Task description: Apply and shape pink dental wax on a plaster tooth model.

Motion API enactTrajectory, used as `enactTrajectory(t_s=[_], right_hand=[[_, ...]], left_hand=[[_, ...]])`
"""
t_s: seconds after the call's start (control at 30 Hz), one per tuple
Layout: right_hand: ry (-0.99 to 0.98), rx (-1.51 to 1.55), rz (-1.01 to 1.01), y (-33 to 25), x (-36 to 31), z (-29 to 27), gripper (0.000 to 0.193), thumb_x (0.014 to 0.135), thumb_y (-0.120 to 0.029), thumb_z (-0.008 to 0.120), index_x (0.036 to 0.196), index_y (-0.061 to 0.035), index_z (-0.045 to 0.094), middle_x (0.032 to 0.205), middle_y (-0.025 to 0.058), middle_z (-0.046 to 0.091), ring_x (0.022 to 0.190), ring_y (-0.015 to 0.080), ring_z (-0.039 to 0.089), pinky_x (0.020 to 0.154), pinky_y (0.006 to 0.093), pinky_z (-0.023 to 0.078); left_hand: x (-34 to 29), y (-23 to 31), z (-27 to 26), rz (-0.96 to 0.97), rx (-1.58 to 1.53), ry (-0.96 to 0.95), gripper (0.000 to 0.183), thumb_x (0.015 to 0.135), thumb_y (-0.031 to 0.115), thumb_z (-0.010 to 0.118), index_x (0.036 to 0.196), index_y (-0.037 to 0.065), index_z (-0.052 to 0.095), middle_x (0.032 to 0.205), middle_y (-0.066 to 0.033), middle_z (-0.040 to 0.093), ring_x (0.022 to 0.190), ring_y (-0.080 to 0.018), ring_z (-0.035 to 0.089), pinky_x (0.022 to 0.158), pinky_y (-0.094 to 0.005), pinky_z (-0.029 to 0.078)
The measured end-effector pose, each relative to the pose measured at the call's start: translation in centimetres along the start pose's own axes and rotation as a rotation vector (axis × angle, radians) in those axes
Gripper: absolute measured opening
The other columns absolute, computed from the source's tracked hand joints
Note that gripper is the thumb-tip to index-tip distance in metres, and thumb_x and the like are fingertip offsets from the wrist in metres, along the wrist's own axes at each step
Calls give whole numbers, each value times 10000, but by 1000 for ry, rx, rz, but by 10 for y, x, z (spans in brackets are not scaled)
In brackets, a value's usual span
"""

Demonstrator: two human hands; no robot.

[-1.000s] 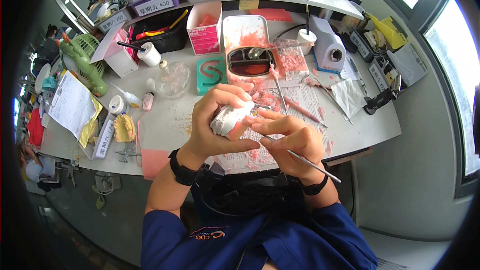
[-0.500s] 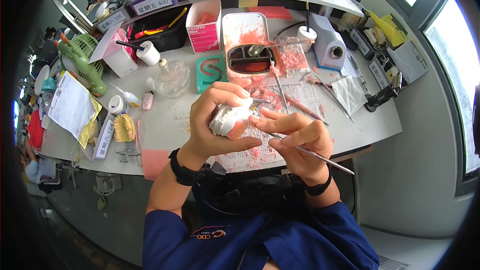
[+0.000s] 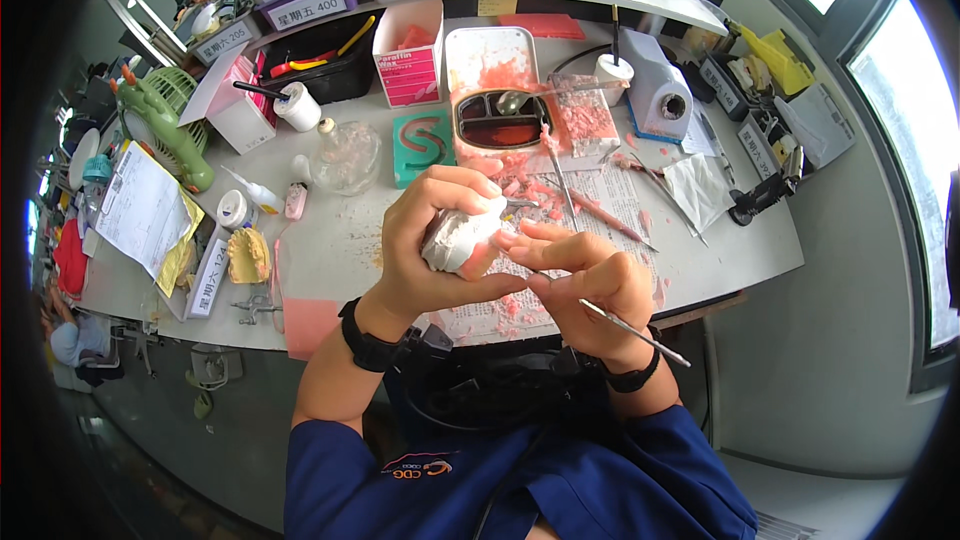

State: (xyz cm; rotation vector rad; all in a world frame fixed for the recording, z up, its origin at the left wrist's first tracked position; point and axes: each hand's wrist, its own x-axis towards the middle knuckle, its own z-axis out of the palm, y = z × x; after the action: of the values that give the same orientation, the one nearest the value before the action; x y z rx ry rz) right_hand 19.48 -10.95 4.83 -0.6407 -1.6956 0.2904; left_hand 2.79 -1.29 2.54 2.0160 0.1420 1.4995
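Low over the near part of the table, my left hand (image 3: 418, 235) is closed round a white plaster dental model (image 3: 458, 238). Pink wax (image 3: 480, 262) covers the model's lower right side. Just to the right, my right hand (image 3: 595, 290) pinches a thin metal wax carver (image 3: 640, 336), whose back end slants down toward my wrist. My fingers largely hide its front end, so contact with the wax cannot be made out. The left thumb reaches across to the right fingertips.
Beyond my hands lies a newspaper (image 3: 625, 202) littered with pink wax scraps. Behind it stands a wax pot (image 3: 456, 122) with dark compartments. A glass spirit lamp (image 3: 347, 160), a green block (image 3: 406, 162) and a yellow dental cast (image 3: 248, 256) are to the left.
My right hand has turned and shifted slightly left, closer to the left thumb. The carver's back end has swung left and down. The plaster model has tilted slightly.
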Motion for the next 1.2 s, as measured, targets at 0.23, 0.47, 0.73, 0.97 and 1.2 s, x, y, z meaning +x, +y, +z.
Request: enactTrajectory(t_s=[0.23,0.47,0.73,0.97,1.2], right_hand=[[37,-229,-361,12,-9,6,298,775,137,684,860,-15,443,1004,210,663,983,406,687,853,524,570],[-73,558,66,-21,-3,-19,270,904,52,599,984,-74,374,987,271,618,942,441,685,840,563,559],[-224,293,187,-1,37,-41,170,823,-1,733,855,-13,567,889,140,716,886,250,718,830,384,578],[-462,207,281,-6,56,-37,188,794,27,736,821,-37,562,898,179,728,966,324,708,1055,506,432],[-508,103,251,-7,57,-37,188,786,42,733,808,-42,566,894,173,727,966,322,709,1023,477,472]], left_hand=[[-5,-1,7,-138,-285,-34,654,583,234,945,1057,68,526,1110,-110,589,1125,-277,580,960,-421,477],[-5,-4,0,-175,-336,7,850,431,403,987,1067,65,535,1117,-103,578,1118,-241,575,964,-395,474],[-3,-4,0,-185,-292,-140,871,379,473,975,1042,44,608,1070,-93,650,959,-166,637,858,-295,494],[-1,1,-4,-213,-223,-160,862,372,513,959,1010,37,631,995,-61,664,910,-163,643,840,-305,502],[1,4,-4,-213,-265,-151,872,374,502,964,1031,36,628,975,-56,669,911,-157,643,835,-306,503]])
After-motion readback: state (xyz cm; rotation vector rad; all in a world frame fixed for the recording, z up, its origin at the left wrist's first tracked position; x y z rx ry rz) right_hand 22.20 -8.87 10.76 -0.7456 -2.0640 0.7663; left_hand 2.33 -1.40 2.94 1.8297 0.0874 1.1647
